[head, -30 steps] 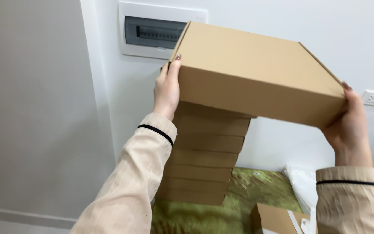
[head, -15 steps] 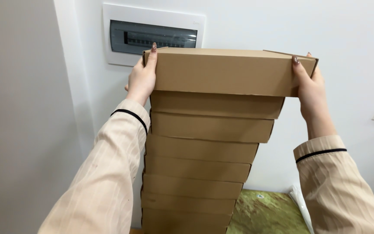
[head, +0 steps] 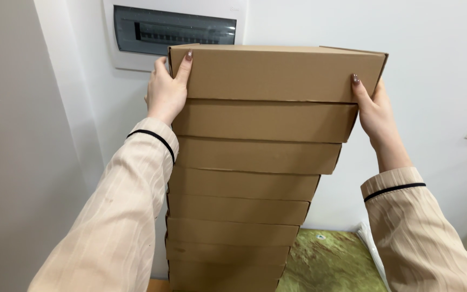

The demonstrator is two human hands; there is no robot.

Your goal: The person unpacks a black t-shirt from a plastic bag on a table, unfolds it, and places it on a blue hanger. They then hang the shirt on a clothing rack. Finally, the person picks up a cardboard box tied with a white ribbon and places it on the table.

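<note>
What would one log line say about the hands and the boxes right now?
left hand: grips top box's left end | right hand: grips its right end | top box: on the box stack | behind: wall panel

The top box [head: 277,73] was plain brown cardboard, matt and smooth, with raw cut edges along its lid. The stack [head: 239,205] beneath it was the same dull cardboard, faintly creased at the folds. The left hand [head: 166,92] and right hand [head: 374,111] pressing its ends wore glossy dark nail polish. Both sleeves [head: 120,216] were soft beige cloth with a fine ribbed stripe and a dark trim band. The wall [head: 433,65] looked painted, smooth and matt. The panel [head: 174,27] had a white plastic frame and a glossy smoked cover. The cloth [head: 331,265] below looked green, mottled and slightly sheeny.
</note>
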